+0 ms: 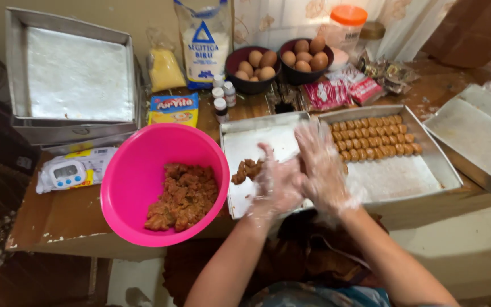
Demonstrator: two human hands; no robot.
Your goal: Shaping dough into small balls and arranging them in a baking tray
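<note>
between the two gloved palms, over the near edge of a metal tray [240, 187], something is being pressed, but it is hidden and i cannot tell what it is or whether anything is gripped. the left hand [277, 185] is turned palm inward, fingers loosely curled, thumb up. the right hand [322, 167] lies flat against it, fingers stretched straight and pointing away from the body. both wear thin clear plastic gloves, and both forearms rise from the bottom of the view and meet at the wrists.

just left of the left hand, on the tray's floor, sits a small lump of brown dough [247, 169], close to the fingertips but not touching them. further left, beside that tray, stands a pink bowl [137, 170] with a heap of the same brown mixture [183, 196] in its bottom. beyond the bowl lies a white digital timer [66, 173].

to the right of the right hand a second metal tray [444, 165] holds rows of small brown shaped pieces [373, 137] packed along its far side; its near half is bare.

past the hands, at the far edge of the table, two dark bowls of brown eggs [282, 61] stand side by side, with a white bag of flour [204, 45] to their left and small bottles [223, 96] in front of it.
</note>
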